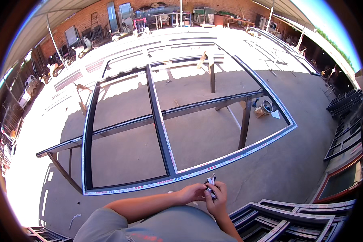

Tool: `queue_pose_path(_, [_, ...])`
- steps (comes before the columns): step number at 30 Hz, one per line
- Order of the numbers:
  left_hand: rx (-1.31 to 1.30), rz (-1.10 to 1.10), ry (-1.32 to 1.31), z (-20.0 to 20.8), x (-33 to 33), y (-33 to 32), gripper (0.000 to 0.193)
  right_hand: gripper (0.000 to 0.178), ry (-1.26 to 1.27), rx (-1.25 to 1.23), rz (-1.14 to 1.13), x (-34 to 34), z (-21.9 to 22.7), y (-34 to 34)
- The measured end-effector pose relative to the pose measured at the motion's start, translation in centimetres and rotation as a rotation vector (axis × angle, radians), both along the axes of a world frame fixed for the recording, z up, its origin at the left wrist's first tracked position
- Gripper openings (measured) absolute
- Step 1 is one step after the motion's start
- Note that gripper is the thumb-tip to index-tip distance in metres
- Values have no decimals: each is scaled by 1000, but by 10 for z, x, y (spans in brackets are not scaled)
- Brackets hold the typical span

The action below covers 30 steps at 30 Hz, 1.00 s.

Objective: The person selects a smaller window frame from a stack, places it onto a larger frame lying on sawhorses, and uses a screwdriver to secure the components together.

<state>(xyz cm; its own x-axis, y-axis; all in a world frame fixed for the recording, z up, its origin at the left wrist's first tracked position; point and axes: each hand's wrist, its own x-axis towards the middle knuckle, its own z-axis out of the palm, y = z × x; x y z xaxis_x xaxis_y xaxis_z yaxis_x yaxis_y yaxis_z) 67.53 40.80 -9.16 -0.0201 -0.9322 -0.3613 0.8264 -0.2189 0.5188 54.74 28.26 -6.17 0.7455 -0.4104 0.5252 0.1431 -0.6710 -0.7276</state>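
My left hand (192, 193) and my right hand (218, 198) meet close in front of my body. Between their fingers is a small dark-and-silver piece (211, 181), partly covered by the fingertips; its kind I cannot make out. Both hands are closed around it. Just beyond them lies the near edge of a large dark window frame (211, 167), its bars covered with printed white protective film. A dark inner frame (158, 133) fills its left part. The window frame rests flat on a metal stand, whose long beam (201, 105) runs crosswise beneath it.
Stand legs (245, 126) reach the concrete floor. Under the right side sits a bucket (263, 108). Film-covered frames (294, 220) are stacked at my lower right, and a red-brown frame (339, 181) leans farther right. Scooters (83, 47) stand along the far left near a brick wall.
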Motion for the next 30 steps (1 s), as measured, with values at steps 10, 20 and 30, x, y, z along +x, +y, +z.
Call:
queue_pose_path(10, [68,-261,-15,11,69,-3,63,23,1,191,-583,12,-19,26])
queue_pose_path(20, [130,-730,89,22,33,-30,81,14,48,-232,-772,1,3,84])
queue_pose_path(30, [177,-691,59,31,-17,-40,72,37,158,-226,-768,-53,-12,113])
